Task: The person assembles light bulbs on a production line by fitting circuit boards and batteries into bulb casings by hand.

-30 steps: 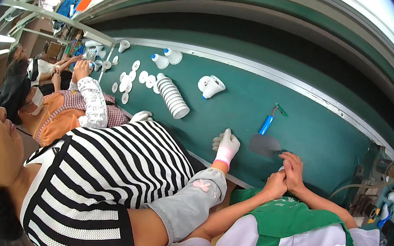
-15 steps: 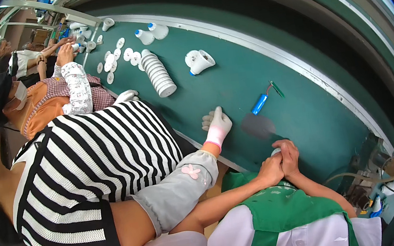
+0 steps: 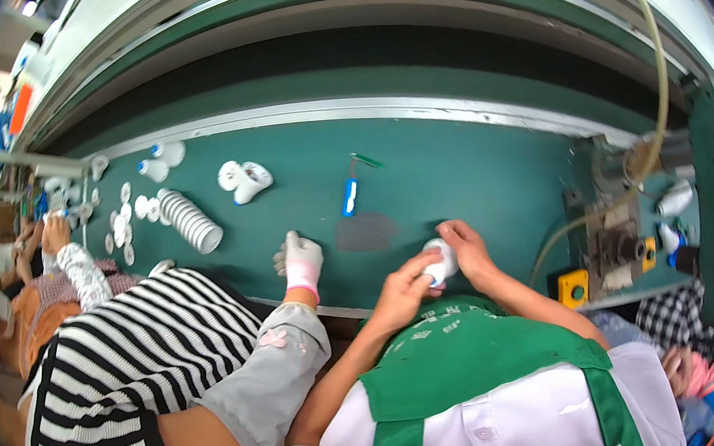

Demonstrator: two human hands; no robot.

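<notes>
Close in front of my green apron I hold a small white round plastic part [image 3: 441, 263] with a bluish lower edge. My left hand [image 3: 405, 292] pinches it from the left, thumb and fingers closed on its side. My right hand [image 3: 467, 251] curls against its right and far side; its fingertips are partly hidden. Beyond my hands, a blue cylindrical battery [image 3: 349, 198] lies on the green bench, wired to a narrow green circuit board [image 3: 368, 161]. A dark grey patch [image 3: 365, 232] marks the bench between the battery and me.
At my left a co-worker's gloved hand [image 3: 300, 258] rests on the bench [image 3: 475, 164]. Farther left are a stack of white cups [image 3: 190, 221], white discs [image 3: 121, 223] and white cone-shaped housings [image 3: 247, 181]. A fixture with a yellow button box [image 3: 571, 288] and a hose [image 3: 588, 217] stand at right.
My view has swung to the right and levelled, bringing the fixture and button box further in. My hands have parted slightly, so more of the white part shows. The battery stays on the bench.
</notes>
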